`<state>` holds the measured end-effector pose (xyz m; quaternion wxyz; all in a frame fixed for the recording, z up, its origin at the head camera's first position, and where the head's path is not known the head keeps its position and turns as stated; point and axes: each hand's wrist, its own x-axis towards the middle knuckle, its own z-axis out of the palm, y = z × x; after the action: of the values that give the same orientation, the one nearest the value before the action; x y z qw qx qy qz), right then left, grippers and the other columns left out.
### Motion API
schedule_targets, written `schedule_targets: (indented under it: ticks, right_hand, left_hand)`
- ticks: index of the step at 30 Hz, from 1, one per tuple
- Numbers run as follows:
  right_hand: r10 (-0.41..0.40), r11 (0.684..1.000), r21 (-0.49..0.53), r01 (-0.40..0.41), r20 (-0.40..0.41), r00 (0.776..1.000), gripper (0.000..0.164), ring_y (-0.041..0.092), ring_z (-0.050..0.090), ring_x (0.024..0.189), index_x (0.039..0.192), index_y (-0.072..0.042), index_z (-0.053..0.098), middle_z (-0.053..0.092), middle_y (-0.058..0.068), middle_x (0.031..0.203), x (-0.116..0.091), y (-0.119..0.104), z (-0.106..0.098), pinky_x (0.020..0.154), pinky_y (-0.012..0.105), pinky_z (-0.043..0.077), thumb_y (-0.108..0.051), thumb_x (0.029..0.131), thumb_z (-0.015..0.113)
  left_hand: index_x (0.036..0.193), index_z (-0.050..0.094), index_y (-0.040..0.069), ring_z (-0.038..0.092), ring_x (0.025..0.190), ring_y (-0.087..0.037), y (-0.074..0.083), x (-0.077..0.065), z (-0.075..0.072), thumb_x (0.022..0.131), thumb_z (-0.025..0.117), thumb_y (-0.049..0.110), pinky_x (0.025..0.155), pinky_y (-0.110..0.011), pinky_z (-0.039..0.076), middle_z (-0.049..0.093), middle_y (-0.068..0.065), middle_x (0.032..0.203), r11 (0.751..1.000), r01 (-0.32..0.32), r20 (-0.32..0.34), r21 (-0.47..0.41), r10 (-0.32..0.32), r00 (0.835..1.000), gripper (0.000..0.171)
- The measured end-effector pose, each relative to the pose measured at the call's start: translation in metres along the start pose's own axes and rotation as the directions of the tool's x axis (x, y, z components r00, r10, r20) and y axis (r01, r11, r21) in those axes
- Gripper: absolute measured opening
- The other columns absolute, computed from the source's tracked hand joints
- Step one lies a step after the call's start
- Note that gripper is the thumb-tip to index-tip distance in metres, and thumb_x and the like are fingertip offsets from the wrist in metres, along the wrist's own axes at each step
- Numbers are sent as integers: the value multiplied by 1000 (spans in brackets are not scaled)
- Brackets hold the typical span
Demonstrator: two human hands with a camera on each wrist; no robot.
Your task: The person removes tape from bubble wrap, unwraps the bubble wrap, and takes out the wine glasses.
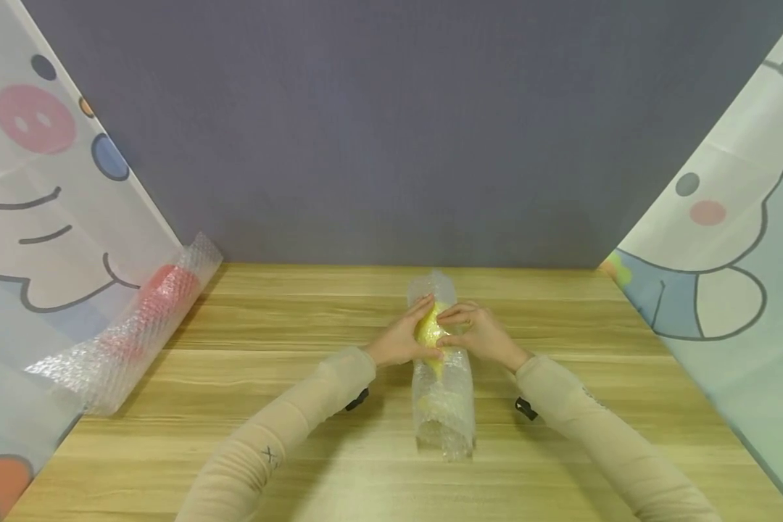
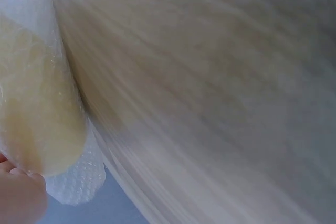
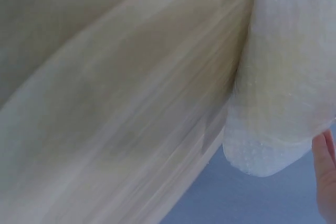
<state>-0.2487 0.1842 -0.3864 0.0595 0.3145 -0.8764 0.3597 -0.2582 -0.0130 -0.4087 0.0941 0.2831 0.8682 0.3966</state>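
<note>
A roll of bubble wrap (image 1: 444, 406) lies lengthwise on the table, away from the person. Through its layers shows a bright yellow thing (image 1: 431, 332), whose kind I cannot tell. From the left side my left hand (image 1: 404, 339) grips the roll, thumb nearer the person and fingers farther up. My right hand (image 1: 486, 335) holds the opposite side with bent fingers and thumb on the wrap. In the left wrist view the wrapped bundle (image 2: 42, 93) shows a rounded yellowish end; a sleeve hides most of the rest. The right wrist view shows the bundle (image 3: 286, 87) beside another sleeve.
At the table's left edge, a second bubble wrap roll (image 1: 130, 348) with a red thing (image 1: 166, 290) inside leans against the cartoon-printed side panel (image 1: 46, 239). A dark grey panel (image 1: 404, 138) closes off the back. Another printed panel (image 1: 718, 239) stands at the right of the wooden table (image 1: 287, 304).
</note>
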Motion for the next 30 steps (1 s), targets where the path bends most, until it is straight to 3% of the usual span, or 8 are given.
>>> schedule_targets:
  ticks: [4, 11, 19, 30]
  right_hand:
    - [40, 999, 34, -41, 13, 999, 37, 28, 54, 108, 104, -5, 69, 65, 7, 111, 0, 0, 0, 94, 52, 45, -22, 71, 76]
    - [-19, 1000, 22, 20, -39, 999, 33, 24, 56, 108, 101, -5, 70, 66, 5, 111, -4, 6, 5, 95, 44, 46, -22, 74, 74]
    - [16, 997, 72, -15, -6, 1000, 30, 23, 60, 102, 101, -8, 71, 67, 6, 109, -1, 11, 1, 91, 42, 50, -24, 75, 73]
    - [-185, 983, -12, 185, -22, 983, 23, 20, 61, 97, 99, -5, 70, 68, 8, 107, -1, 17, 2, 86, 34, 53, -12, 77, 71]
  left_hand:
    - [149, 10, 19, 0, 142, -16, -2, -1, 0, 71, 75, 42, 112, -53, 14, 0, 8, 155, 1000, 2, -8, -6, -2, 1000, 104]
    - [148, 10, 21, 0, 142, -14, -3, -1, 0, 71, 75, 43, 113, -50, 14, 1, 10, 155, 1000, 4, -9, 2, -4, 1000, 104]
    - [148, 8, 23, -1, 142, -16, -4, 0, 1, 71, 74, 45, 113, -53, 14, -1, 9, 155, 1000, 2, -7, -14, -2, 1000, 104]
    - [148, 7, 23, -3, 142, -12, -6, 1, 2, 71, 74, 44, 114, -48, 12, 0, 10, 155, 1000, 6, -7, -8, -6, 1000, 104]
